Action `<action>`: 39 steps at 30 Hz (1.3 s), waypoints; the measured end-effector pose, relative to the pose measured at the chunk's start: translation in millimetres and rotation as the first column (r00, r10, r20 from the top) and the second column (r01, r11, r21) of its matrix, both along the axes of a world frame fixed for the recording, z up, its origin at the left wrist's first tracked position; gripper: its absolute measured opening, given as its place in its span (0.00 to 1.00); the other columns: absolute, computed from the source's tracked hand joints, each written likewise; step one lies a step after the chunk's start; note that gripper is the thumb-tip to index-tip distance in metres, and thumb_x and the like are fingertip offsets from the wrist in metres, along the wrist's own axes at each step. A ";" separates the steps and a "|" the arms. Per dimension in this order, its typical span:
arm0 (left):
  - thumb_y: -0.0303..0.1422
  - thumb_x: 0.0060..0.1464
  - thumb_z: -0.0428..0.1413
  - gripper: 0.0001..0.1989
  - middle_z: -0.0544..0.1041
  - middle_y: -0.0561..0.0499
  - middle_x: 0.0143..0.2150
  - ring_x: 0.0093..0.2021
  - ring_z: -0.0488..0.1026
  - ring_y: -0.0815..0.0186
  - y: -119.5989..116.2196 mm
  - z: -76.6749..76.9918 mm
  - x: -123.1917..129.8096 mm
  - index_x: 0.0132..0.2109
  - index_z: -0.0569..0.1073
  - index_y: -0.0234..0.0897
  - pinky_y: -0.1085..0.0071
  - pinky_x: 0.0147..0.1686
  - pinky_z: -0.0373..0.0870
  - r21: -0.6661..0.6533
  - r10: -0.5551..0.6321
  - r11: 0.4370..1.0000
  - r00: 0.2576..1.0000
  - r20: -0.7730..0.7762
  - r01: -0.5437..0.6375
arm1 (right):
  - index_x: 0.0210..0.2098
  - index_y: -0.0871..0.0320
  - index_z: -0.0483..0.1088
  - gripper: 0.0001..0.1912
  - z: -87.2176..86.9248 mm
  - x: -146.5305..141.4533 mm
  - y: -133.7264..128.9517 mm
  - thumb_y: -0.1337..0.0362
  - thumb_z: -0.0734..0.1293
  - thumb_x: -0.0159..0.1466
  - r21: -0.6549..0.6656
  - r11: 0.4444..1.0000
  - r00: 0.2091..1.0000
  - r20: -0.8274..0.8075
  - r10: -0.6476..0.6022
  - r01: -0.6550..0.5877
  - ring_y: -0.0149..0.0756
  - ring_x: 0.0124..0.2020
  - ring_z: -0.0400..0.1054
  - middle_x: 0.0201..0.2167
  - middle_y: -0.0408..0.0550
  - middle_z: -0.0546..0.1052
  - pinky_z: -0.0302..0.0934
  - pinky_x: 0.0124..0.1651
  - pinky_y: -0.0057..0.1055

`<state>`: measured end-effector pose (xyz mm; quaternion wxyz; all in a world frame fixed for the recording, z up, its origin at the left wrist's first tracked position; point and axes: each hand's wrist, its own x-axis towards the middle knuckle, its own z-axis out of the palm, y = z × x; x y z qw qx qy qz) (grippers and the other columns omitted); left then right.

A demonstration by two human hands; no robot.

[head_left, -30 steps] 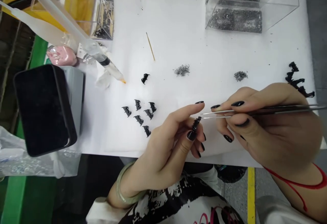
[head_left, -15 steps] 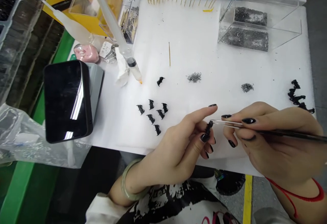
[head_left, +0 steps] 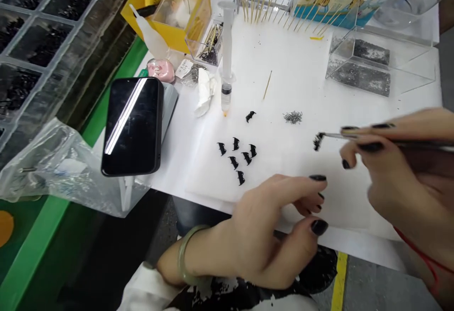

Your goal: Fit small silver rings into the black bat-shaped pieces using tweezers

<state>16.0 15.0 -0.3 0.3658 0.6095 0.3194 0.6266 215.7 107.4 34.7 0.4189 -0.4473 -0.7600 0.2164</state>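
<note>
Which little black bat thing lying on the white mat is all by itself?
The bat thing nearest the lone toothpick; it lies apart, while six others sit close together.

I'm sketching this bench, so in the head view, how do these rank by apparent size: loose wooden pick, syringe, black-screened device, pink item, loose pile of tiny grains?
1. Black-screened device
2. Syringe
3. Pink item
Unranked: grain pile and wooden pick; the pick looks longer, the pile wider.
</note>
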 end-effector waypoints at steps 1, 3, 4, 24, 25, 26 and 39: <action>0.16 0.63 0.56 0.22 0.81 0.40 0.47 0.45 0.80 0.62 -1.4 3.5 -7.6 0.64 0.72 0.25 0.69 0.47 0.84 0.022 0.064 0.998 0.996 -0.065 -0.063 | 0.42 0.49 0.81 0.07 0.5 -12.7 9.5 0.66 0.77 0.66 0.042 0.999 0.997 0.079 -0.006 0.002 0.44 0.32 0.78 0.37 0.50 0.82 0.66 0.30 0.43; 0.14 0.62 0.56 0.16 0.81 0.42 0.46 0.47 0.80 0.64 -3.3 7.5 -27.7 0.54 0.77 0.28 0.73 0.48 0.82 0.049 0.234 0.972 0.934 -0.271 -0.229 | 0.36 0.50 0.76 0.06 -2.5 -40.0 28.6 0.67 0.75 0.68 0.214 0.973 0.993 0.094 0.065 -0.084 0.38 0.28 0.76 0.32 0.45 0.80 0.65 0.29 0.39; 0.14 0.63 0.55 0.15 0.81 0.43 0.46 0.48 0.80 0.65 -3.8 7.5 -39.0 0.52 0.78 0.29 0.72 0.49 0.82 0.062 0.337 0.938 0.854 -0.397 -0.341 | 0.38 0.50 0.76 0.06 -6.0 -52.4 37.3 0.68 0.73 0.69 0.208 0.972 0.990 0.113 0.087 -0.110 0.36 0.26 0.74 0.34 0.44 0.81 0.65 0.29 0.38; 0.21 0.68 0.59 0.09 0.77 0.40 0.46 0.39 0.77 0.57 11.4 -11.3 -88.5 0.53 0.80 0.27 0.60 0.39 0.81 0.122 0.371 0.860 0.444 -0.816 -0.495 | 0.43 0.48 0.81 0.05 -0.6 -57.9 48.0 0.64 0.75 0.69 -0.021 0.991 0.988 0.074 0.133 -0.131 0.37 0.27 0.75 0.37 0.46 0.84 0.68 0.31 0.40; 0.22 0.68 0.60 0.08 0.78 0.42 0.46 0.38 0.78 0.57 11.9 -11.6 -90.3 0.52 0.80 0.29 0.61 0.38 0.81 0.129 0.381 0.858 0.447 -0.809 -0.497 | 0.43 0.47 0.81 0.04 3.0 -51.1 47.3 0.64 0.76 0.69 -0.031 0.996 0.996 0.033 0.088 -0.087 0.36 0.28 0.77 0.38 0.46 0.83 0.68 0.30 0.38; 0.23 0.67 0.61 0.07 0.79 0.42 0.45 0.38 0.78 0.58 11.4 -11.2 -92.2 0.50 0.80 0.30 0.62 0.38 0.81 0.136 0.390 0.857 0.452 -0.802 -0.497 | 0.42 0.47 0.82 0.04 5.0 -44.0 47.6 0.64 0.77 0.69 -0.044 0.998 0.999 -0.015 0.042 -0.043 0.36 0.28 0.78 0.38 0.46 0.83 0.69 0.28 0.36; 0.23 0.69 0.63 0.11 0.88 0.48 0.45 0.42 0.87 0.68 5.3 22.8 -27.7 0.56 0.78 0.33 0.81 0.47 0.84 -0.166 -0.123 0.982 0.972 -0.198 0.090 | 0.37 0.50 0.79 0.09 -34.8 -13.9 45.5 0.60 0.81 0.65 -0.324 0.946 0.963 -0.257 -0.083 -0.005 0.41 0.30 0.83 0.33 0.43 0.81 0.80 0.33 0.38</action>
